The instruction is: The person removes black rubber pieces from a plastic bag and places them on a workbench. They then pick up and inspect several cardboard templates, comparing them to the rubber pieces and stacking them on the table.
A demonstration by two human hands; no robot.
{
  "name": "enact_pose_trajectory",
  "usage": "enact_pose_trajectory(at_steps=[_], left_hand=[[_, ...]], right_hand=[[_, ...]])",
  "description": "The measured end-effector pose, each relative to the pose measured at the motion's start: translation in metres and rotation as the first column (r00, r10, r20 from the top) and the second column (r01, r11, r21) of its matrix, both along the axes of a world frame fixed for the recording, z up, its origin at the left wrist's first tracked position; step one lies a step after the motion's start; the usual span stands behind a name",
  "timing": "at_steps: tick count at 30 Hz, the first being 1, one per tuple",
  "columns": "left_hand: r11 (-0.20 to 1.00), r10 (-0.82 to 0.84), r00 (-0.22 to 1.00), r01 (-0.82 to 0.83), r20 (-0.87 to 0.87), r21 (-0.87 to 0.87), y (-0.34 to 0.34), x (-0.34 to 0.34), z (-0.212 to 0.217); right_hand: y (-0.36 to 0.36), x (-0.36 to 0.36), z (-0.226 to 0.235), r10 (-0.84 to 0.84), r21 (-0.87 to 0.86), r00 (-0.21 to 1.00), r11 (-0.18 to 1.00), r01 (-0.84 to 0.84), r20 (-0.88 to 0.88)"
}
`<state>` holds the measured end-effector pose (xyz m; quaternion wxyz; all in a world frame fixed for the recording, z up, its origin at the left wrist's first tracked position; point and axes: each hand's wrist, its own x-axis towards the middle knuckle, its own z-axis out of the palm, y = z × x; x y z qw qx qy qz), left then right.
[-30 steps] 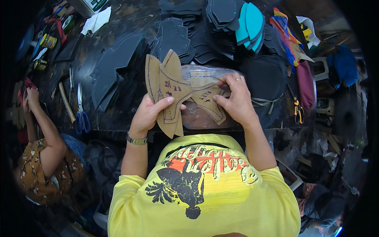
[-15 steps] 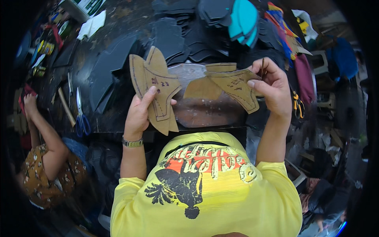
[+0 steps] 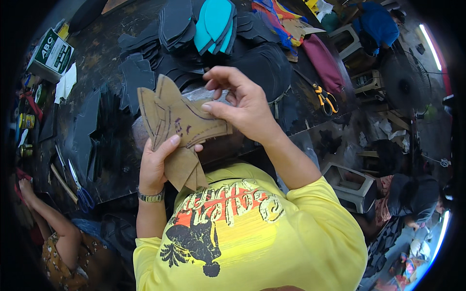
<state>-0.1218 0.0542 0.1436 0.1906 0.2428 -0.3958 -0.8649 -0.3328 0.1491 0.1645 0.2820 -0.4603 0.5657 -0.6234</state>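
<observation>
My left hand (image 3: 158, 162) is closed round several brown cardboard templates (image 3: 189, 123), fanned out one over another, with its thumb on top. Dark pen lines and marks run over the upper template, and plain corners of others stick out below the hand. Over the right side of the bunch is my right hand (image 3: 238, 104). Its thumb lies on a template's edge, the index finger is raised and apart, and the other fingers curl behind. Whether a thin tool is still among those fingers I cannot make out. The hands partly cover a worn board (image 3: 213, 153) on the table.
Dark cut pieces (image 3: 177, 24) and turquoise ones (image 3: 213, 24) are stacked at the far side. Blue-handled scissors (image 3: 80, 189) and a wooden-handled tool (image 3: 63, 183) lie left; orange-handled scissors (image 3: 326, 100) lie right. Another person's arm (image 3: 63, 233) is at the left. A fan (image 3: 403, 85) stands right.
My right hand has moved left, from holding cardboard templates apart at the right to the bunch in my left hand. The view has shifted, and the thin dark stick by my right fingers no longer shows clearly.
</observation>
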Motion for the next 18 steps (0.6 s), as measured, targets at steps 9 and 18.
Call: enact_pose_trajectory(at_steps=[9,18], left_hand=[[0.97,0.221,0.958,-0.195,-0.183,0.148,0.033,-0.045,-0.017],[0.989,0.145,0.977,-0.149,-0.159,-0.016,0.046,-0.054,-0.018]], right_hand=[[0.023,0.037,-0.028,0.056,-0.006,0.742,0.997,-0.071,0.668],[0.044,0.003,-0.013,0.032,0.035,0.768,0.997,-0.072,0.64]])
